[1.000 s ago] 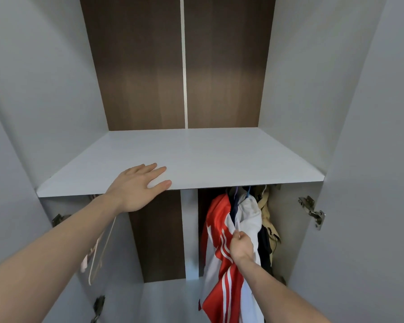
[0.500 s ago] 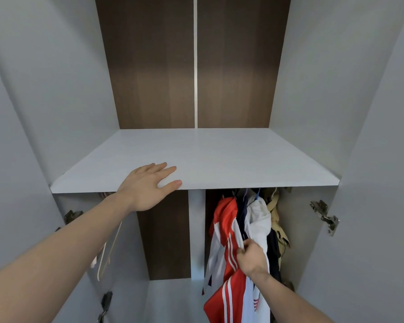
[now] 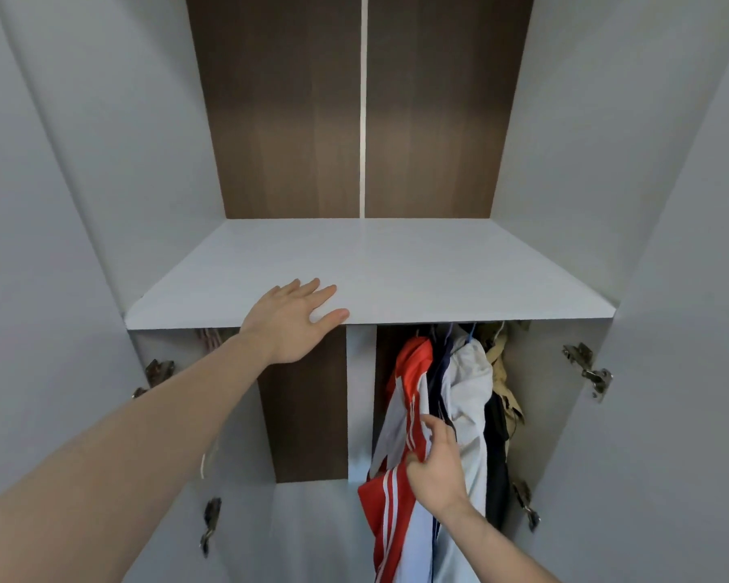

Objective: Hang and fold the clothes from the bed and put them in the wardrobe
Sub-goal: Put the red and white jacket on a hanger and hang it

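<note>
Shelf (image 3: 417,271) above hanging clothes (image 3: 459,397); divider (image 3: 360,397) left of them.

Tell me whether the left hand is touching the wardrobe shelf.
Touching. The head view shows the left hand lying flat on the front edge of the shelf, fingers straight, with no gap visible.

The right hand (image 3: 436,473) slides lower down the hanging clothes, off the white garment (image 3: 468,397) and onto the red-and-white striped jacket (image 3: 400,448), fingers now curling into its red fabric. The jacket bunches and swings left under the pull. The view drifts right, so the shelf (image 3: 438,267) sits more centred.
</note>
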Tool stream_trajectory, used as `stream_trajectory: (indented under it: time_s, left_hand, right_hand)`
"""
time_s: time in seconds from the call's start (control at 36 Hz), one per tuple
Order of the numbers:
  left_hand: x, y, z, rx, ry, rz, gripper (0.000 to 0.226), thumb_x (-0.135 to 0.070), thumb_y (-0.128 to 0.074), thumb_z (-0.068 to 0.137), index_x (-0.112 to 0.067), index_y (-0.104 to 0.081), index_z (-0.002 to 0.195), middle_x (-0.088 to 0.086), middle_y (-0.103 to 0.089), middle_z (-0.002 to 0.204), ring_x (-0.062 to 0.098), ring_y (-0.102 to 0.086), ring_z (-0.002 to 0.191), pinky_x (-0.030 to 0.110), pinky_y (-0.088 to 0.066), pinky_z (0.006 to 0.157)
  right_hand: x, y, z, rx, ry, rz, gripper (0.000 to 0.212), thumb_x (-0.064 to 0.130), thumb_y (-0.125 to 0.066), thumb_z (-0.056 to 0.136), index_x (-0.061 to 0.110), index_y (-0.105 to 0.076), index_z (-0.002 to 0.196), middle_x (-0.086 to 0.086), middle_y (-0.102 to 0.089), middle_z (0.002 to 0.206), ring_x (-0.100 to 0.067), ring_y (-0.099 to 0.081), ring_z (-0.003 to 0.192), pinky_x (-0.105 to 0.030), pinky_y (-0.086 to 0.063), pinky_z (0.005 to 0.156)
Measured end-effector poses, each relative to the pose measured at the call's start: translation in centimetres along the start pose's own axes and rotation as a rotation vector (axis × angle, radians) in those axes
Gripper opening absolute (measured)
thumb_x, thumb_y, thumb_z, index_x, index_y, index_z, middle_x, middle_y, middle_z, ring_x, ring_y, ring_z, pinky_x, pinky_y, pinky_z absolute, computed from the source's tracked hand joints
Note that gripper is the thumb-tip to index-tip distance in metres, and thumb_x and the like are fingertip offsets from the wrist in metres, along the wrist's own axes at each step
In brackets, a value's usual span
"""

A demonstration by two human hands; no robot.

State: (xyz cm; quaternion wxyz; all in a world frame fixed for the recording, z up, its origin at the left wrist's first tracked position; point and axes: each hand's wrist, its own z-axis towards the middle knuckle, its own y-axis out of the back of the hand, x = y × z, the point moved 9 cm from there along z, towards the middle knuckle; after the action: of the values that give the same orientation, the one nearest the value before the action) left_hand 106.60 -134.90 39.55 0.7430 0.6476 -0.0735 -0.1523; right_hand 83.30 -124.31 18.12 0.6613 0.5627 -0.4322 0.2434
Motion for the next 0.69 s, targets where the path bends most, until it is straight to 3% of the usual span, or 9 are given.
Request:
stream_trajectory:
  time_s: [0.14,0.22,0.33,0.42,0.47,0.53,0.61,0.69]
  left_hand:
    - [-0.9,0.1,-1.4,-0.08,0.005,0.01,0.065,-0.064,-0.019,0.103,-0.034,-0.023,0.161,-0.004,-0.019,0.169,0.024,-0.015,0.156,0.046,-0.004,0.128]
    - [-1.9,-0.2,-4.0,-0.163,0.006,-0.003,0.057,-0.05,-0.032,0.107,-0.031,-0.023,0.16,-0.001,-0.021,0.168,0.024,-0.014,0.156,0.045,0.003,0.127]
    - [-2.3,-1.6,-10.6,-0.296,0.028,-0.289,0.059,-0.03,-0.052,0.102,-0.032,-0.032,0.157,-0.008,-0.026,0.166,0.014,-0.016,0.155,0.038,-0.002,0.128]
    - [-0.1,-6.3,-17.1,-0.253,0.161,-0.544,0.058,-0.025,-0.061,0.097,-0.039,-0.041,0.15,-0.017,-0.034,0.16,0.007,-0.025,0.151,0.037,-0.021,0.127]
    - [1.8,-10.1,-22.0,-0.201,0.256,-0.604,0.055,-0.028,-0.061,0.093,-0.051,-0.042,0.14,-0.022,-0.037,0.155,0.005,-0.032,0.147,0.034,-0.028,0.123]
    - [3.4,-13.1,-27.0,-0.156,0.381,-0.621,0.053,-0.03,-0.06,0.089,-0.056,-0.042,0.132,-0.024,-0.038,0.153,0.003,-0.035,0.145,0.022,-0.024,0.121]
    - [4.3,-15.0,-34.8,-0.179,0.566,-0.585,0.049,-0.027,-0.065,0.091,-0.055,-0.049,0.129,-0.033,-0.034,0.15,-0.008,-0.032,0.14,0.0,-0.013,0.11]
    - [3.6,-15.5,-42.5,-0.282,0.772,-0.563,0.043,-0.031,-0.068,0.091,-0.056,-0.055,0.124,-0.041,-0.033,0.146,-0.021,-0.031,0.134,-0.004,-0.015,0.103]
  right_hand:
    - [4.0,-1.1,-3.0,0.109,0.099,0.051,0.065,0.004,-0.064,0.09,0.023,-0.039,0.146,0.015,-0.036,0.14,-0.007,-0.036,0.137,-0.026,-0.033,0.116]
    - [5.9,-1.4,-4.3,0.19,0.151,0.064,0.06,0.009,-0.066,0.093,0.026,-0.04,0.145,0.016,-0.038,0.139,-0.005,-0.038,0.131,-0.025,-0.039,0.111]
    - [7.6,-1.5,-5.3,0.261,0.222,0.07,0.055,0.015,-0.066,0.094,0.035,-0.043,0.14,0.017,-0.042,0.14,-0.004,-0.044,0.126,-0.026,-0.045,0.104]
    - [8.2,-2.3,-5.7,0.337,0.253,0.098,0.048,0.017,-0.067,0.094,0.045,-0.047,0.126,0.021,-0.045,0.135,-0.004,-0.048,0.125,-0.027,-0.048,0.1]
    - [8.6,-3.4,-6.3,0.423,0.26,0.127,0.044,0.017,-0.066,0.094,0.045,-0.05,0.124,0.022,-0.047,0.133,-0.003,-0.049,0.124,-0.015,-0.045,0.091]
    - [8.8,-4.9,-7.1,0.529,0.28,0.132,0.041,0.018,-0.066,0.096,0.044,-0.052,0.124,0.025,-0.047,0.13,-0.001,-0.049,0.122,-0.009,-0.042,0.083]
    - [9.2,-7.7,-9.1,0.719,0.313,0.117,0.038,0.02,-0.066,0.096,0.044,-0.053,0.123,0.024,-0.049,0.13,0.002,-0.049,0.122,-0.018,-0.044,0.094]
    - [9.4,-10.6,-12.1,0.908,0.362,0.096,0.036,0.02,-0.067,0.096,0.044,-0.055,0.119,0.023,-0.053,0.126,0.003,-0.051,0.122,-0.013,-0.047,0.089]
